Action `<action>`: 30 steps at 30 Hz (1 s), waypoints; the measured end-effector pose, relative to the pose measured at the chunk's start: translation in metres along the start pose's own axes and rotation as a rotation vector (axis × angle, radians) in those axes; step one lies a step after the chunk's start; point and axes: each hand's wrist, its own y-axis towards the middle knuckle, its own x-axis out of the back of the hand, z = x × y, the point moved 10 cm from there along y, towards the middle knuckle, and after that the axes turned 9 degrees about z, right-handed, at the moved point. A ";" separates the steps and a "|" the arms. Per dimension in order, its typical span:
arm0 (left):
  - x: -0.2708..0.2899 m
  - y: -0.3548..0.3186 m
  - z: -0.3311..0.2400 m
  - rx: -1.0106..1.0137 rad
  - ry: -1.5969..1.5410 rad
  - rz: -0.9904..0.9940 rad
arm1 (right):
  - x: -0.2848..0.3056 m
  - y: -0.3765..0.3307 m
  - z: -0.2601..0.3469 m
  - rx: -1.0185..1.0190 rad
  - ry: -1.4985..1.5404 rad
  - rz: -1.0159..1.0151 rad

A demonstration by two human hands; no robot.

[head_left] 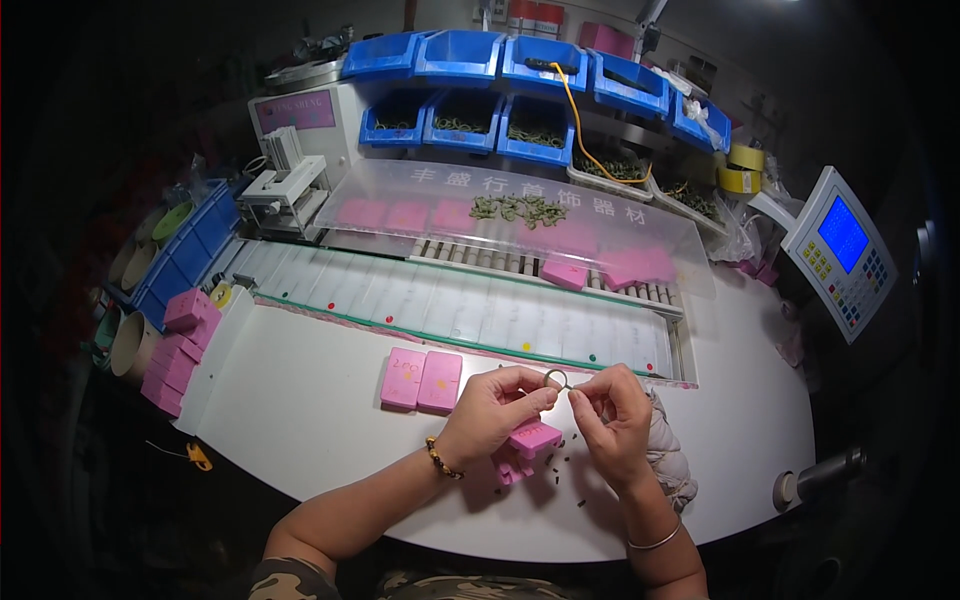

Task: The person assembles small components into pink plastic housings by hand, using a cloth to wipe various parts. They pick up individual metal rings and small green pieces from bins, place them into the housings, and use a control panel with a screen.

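A small dark green ring (556, 370) with a short stem is held up between my two hands. My left hand (492, 412) pinches the ring's left side between thumb and fingers. My right hand (613, 422) is closed at its stem, on the right; the very tips hide what they grip. Below the left hand lie pink mould blocks, one flat-topped block (537, 436) and a notched piece (513, 466). Small dark bits (556, 470) are scattered on the white table (330, 390) beside them. Two more pink blocks (421, 380) lie side by side left of my hands.
A bundled whitish cloth (670, 455) lies beside my right wrist. Ahead runs a long tray (450, 305) with a green edge, under a clear cover (400, 195) with green pieces on it. Blue bins (460, 55) stand behind. A control panel (843, 250) is at right, stacked pink blocks (178, 365) at left.
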 end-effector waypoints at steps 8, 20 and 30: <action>0.000 0.002 0.008 0.038 -0.010 0.030 | -0.001 -0.002 -0.012 -0.111 0.066 0.007; -0.004 0.002 0.006 0.085 -0.007 0.065 | -0.005 0.000 -0.002 -0.006 -0.007 0.057; 0.016 0.022 0.002 0.204 0.086 0.120 | 0.004 0.000 -0.013 -0.059 0.231 -0.002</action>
